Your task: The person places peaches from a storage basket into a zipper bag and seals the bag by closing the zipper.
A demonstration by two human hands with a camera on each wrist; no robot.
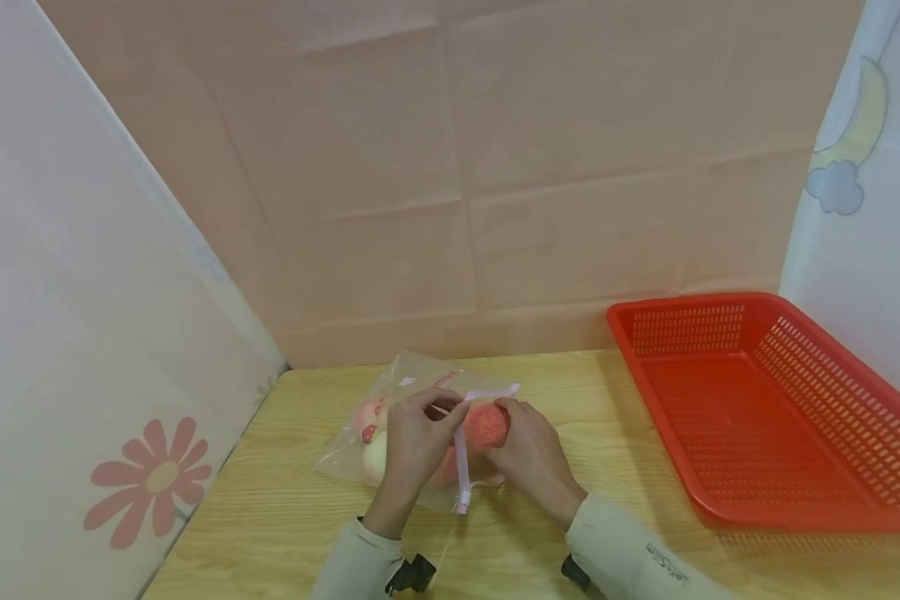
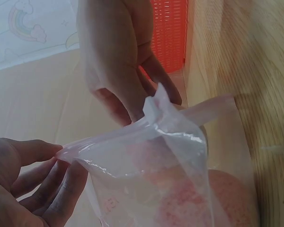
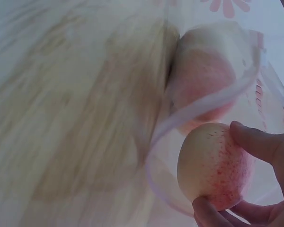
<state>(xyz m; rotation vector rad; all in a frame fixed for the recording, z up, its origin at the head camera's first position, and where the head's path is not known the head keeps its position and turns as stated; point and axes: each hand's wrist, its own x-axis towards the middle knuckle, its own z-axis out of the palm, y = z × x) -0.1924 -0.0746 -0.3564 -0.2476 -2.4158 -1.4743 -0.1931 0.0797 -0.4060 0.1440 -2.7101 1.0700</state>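
Observation:
A clear zip bag point(image 1: 420, 369) with a pale pink zip strip lies on the table, its mouth facing right. Inside it are several peaches point(image 3: 203, 78), pale with pink-red blush. My left hand point(image 1: 416, 437) pinches the upper lip of the bag's mouth between thumb and fingers, lifting it. In the right wrist view, another peach point(image 3: 217, 165) is gripped by the fingertips and thumb of my right hand point(image 1: 528, 450), right at the open mouth. A white zip slider point(image 2: 151, 109) sits on the strip. The bag's film and my left hand partly hide the peaches inside.
A red plastic basket point(image 1: 652, 408) with slotted walls stands on the right of the wooden table point(image 1: 270, 500). A plain tan cloth point(image 1: 360, 208) hangs behind, and a white flower-print cloth point(image 1: 82, 333) hangs on the left.

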